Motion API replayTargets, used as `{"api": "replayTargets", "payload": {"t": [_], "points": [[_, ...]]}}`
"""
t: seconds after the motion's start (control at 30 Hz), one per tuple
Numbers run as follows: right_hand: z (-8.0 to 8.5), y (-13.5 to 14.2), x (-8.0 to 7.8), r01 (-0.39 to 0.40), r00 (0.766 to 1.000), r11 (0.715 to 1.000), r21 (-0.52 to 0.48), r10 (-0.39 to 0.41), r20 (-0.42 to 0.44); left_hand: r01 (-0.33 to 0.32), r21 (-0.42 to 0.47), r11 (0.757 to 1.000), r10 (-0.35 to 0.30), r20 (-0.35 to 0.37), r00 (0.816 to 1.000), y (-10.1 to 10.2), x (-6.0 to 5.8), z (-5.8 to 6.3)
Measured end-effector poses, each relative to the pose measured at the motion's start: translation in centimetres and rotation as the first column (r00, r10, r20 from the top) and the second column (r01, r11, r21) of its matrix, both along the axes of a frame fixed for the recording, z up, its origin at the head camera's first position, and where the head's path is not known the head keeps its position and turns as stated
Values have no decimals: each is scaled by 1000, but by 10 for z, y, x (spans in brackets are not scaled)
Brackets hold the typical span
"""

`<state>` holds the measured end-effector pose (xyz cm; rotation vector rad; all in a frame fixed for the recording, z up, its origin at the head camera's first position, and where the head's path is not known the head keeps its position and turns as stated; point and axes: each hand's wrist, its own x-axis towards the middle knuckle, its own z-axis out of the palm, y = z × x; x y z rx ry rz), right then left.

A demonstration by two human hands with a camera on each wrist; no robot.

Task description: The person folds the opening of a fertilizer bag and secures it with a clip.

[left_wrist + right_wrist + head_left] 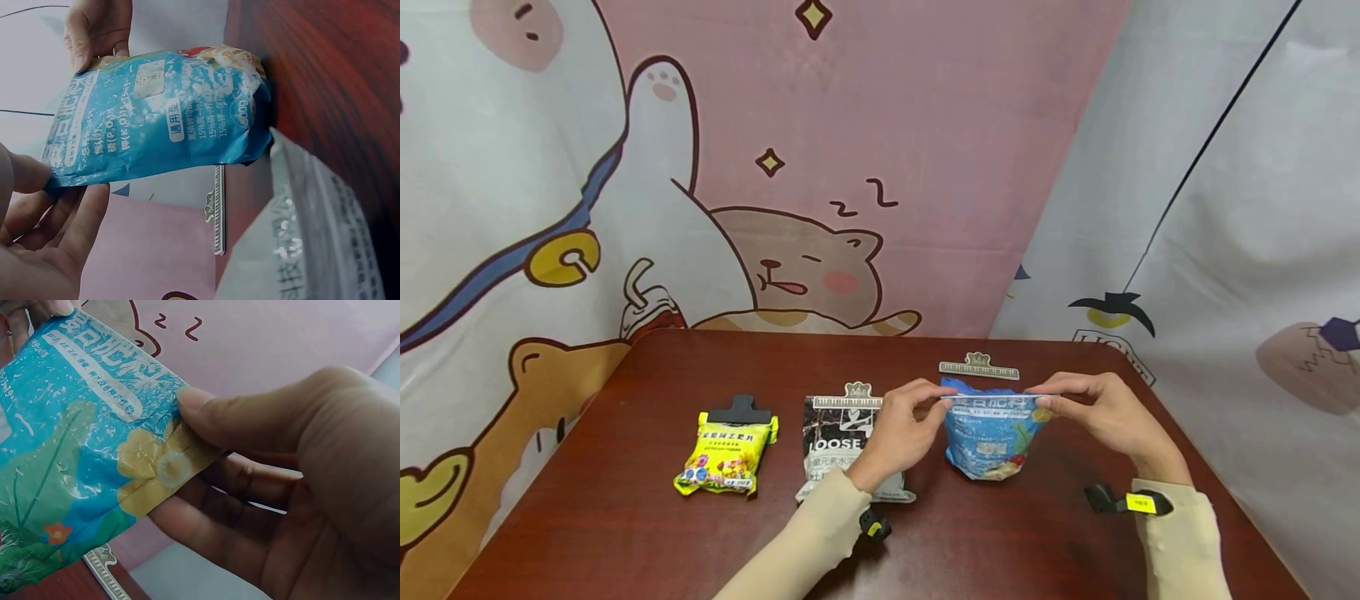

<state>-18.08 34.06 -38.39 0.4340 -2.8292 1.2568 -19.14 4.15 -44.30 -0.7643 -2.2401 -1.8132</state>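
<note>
A blue fertilizer bag (988, 437) stands on the table between both hands, its top edge pulled straight. My left hand (904, 433) pinches the left top corner between thumb and fingers; the left wrist view shows the bag (156, 115) sideways with that hand (47, 231) at its corner. At the right top corner, my right hand (1105, 417) pinches the bag, and in the right wrist view its thumb (244, 422) lies on the printed front. Behind the bag lies a ruler-marked clip (979, 368), touched by neither hand.
Left of the blue bag lies a black and white bag (831, 437) with a similar clip (847, 402) on its top, partly behind my left arm. Farther left is a yellow bag (726, 454) with a black clip (741, 410). A printed curtain (925, 167) hangs behind the brown table (647, 533).
</note>
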Motion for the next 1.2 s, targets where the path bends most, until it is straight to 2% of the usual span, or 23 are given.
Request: {"api": "replayTargets", "payload": {"t": [0.17,0.4,0.5,0.67,0.8,1.03,1.2], "points": [[-3,2,-2,-47,997,999,0,47,-69,-47,-27,999,46,-17,999,1,1,0],[1,2,0,-105,986,994,8,105,-132,-88,-69,994,79,-124,989,2,1,0],[4,0,2,-119,983,992,39,124,-135,-62,-60,996,55,-109,993,3,1,2],[9,-8,5,-94,989,992,82,102,-104,7,-29,1000,-9,-65,998,5,1,5],[12,-16,6,-80,988,992,94,91,-122,22,-51,998,-27,-90,996,9,0,8],[17,-26,10,-64,974,991,121,89,-208,-31,-125,992,8,-178,984,25,2,17],[18,-33,9,-67,964,986,152,103,-246,-93,-193,977,46,-234,971,35,6,22]]}}
